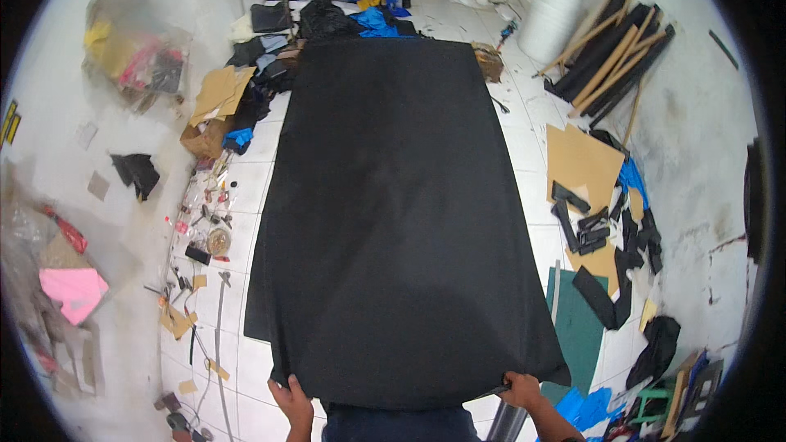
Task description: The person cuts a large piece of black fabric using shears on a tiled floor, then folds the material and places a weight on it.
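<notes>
Gripping the near hem of the black fabric sheet (393,213), spread over the white tiled floor (532,147), left hand (293,403) and right hand (521,391) had fingers clamped; even tension would keep it flat.

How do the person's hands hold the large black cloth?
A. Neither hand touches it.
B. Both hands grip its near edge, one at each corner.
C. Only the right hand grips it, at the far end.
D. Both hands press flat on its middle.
B: the left hand and the right hand each pinch the near edge of the black cloth, which is spread out over the white tiled floor.
</notes>
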